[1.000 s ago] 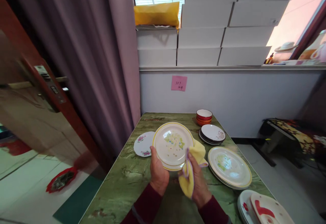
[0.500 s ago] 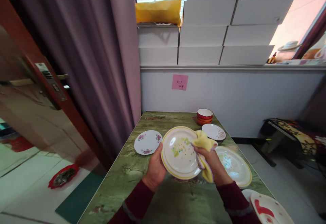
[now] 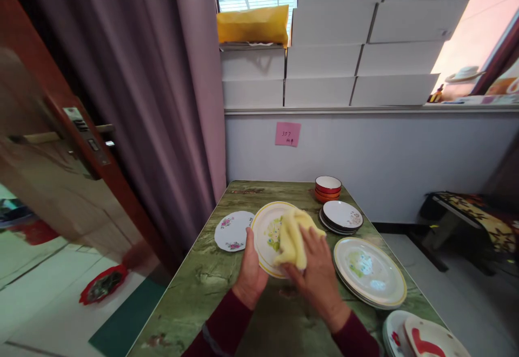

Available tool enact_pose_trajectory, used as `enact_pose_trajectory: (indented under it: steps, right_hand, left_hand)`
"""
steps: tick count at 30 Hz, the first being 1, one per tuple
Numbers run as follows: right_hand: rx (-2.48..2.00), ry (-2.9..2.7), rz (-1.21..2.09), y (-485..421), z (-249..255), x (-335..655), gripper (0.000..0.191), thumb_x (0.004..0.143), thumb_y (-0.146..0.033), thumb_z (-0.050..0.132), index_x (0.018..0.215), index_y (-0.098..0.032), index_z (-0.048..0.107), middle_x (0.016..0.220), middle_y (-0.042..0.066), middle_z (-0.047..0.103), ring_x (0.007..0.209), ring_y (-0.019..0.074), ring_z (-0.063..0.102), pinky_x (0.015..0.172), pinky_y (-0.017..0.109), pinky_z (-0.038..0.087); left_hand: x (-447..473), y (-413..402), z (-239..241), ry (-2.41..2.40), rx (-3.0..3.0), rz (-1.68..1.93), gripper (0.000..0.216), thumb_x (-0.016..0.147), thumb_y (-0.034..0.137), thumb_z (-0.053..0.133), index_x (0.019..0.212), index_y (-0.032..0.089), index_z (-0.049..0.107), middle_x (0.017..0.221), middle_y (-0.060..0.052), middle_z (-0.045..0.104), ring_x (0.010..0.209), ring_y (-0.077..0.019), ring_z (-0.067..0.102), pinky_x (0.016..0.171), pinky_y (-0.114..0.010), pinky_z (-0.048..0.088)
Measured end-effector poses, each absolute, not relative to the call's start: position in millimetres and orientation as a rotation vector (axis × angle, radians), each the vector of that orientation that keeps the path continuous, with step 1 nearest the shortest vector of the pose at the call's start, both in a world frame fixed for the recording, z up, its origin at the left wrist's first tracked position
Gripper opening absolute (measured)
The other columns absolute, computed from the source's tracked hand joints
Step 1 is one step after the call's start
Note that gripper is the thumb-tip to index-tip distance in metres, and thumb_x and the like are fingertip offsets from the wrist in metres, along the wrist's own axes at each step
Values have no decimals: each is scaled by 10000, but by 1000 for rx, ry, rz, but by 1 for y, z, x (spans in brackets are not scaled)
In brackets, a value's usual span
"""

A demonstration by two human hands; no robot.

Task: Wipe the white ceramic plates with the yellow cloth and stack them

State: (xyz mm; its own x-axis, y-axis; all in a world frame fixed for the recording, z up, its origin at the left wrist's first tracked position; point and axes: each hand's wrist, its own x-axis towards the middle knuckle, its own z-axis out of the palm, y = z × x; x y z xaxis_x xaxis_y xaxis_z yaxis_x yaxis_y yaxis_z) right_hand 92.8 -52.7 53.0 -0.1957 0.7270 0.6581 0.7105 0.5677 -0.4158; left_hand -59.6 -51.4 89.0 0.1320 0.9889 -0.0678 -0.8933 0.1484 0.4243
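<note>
My left hand (image 3: 251, 270) grips the lower left rim of a yellow-rimmed white plate (image 3: 265, 232), held tilted above the green marbled table (image 3: 203, 292). My right hand (image 3: 318, 273) presses a yellow cloth (image 3: 292, 235) flat against the plate's face, covering most of its green and yellow pattern. Both sleeves are dark red.
On the table lie a small floral plate (image 3: 233, 231) at left, a stack of yellow-rimmed plates (image 3: 368, 270) at right, small plates (image 3: 343, 215), red bowls (image 3: 327, 186) at the back, and red-patterned plates (image 3: 425, 338) at the near right. A purple curtain (image 3: 154, 92) and a wooden door (image 3: 52, 157) stand left.
My right hand moved the yellow cloth from the plate's right edge onto the middle of its face. The plate stays in my left hand, shifted a little left.
</note>
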Motion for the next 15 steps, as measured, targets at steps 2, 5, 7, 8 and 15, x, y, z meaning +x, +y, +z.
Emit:
enact_pose_trajectory:
  steps: [2,5,7,8,15]
  right_hand:
    - [-1012,-2087,10,-65,47,74,753,903,-491,542,1538,-183,277,1517,140,444,1433,362,337,1157,614,221]
    - [-952,-2170,31,-63,51,59,728,925,-434,505,1552,-177,239,1548,124,402,1452,325,311,1166,559,248]
    - [-976,-2154,18,-46,60,62,712,915,-431,531,1538,-188,288,1550,116,401,1452,327,309,1179,564,213]
    - [-1002,-2121,27,-36,66,67,713,901,-439,555,1526,-189,319,1547,117,405,1449,334,312,1183,571,198]
    - [-1160,-1330,968,2,77,108,541,691,-499,784,1116,-180,685,1114,147,725,1037,334,671,915,443,524]
  left_hand:
    - [-57,-55,87,365,303,1269,718,952,623,371,1451,116,467,1323,-156,645,1326,-300,516,1193,-450,272]
    - [-51,-62,75,328,294,1164,746,941,663,334,1444,132,481,1361,-142,621,1351,-280,491,1203,-409,257]
    - [-50,-65,67,328,305,1181,700,953,644,330,1456,178,468,1383,-119,608,1358,-270,483,1202,-420,258]
    - [-50,-66,64,346,315,1187,671,960,620,350,1461,189,458,1384,-118,608,1355,-272,486,1198,-438,264]
    - [-70,-66,83,480,317,1307,606,956,433,514,1494,180,397,1358,-158,618,1275,-303,565,1138,-491,368]
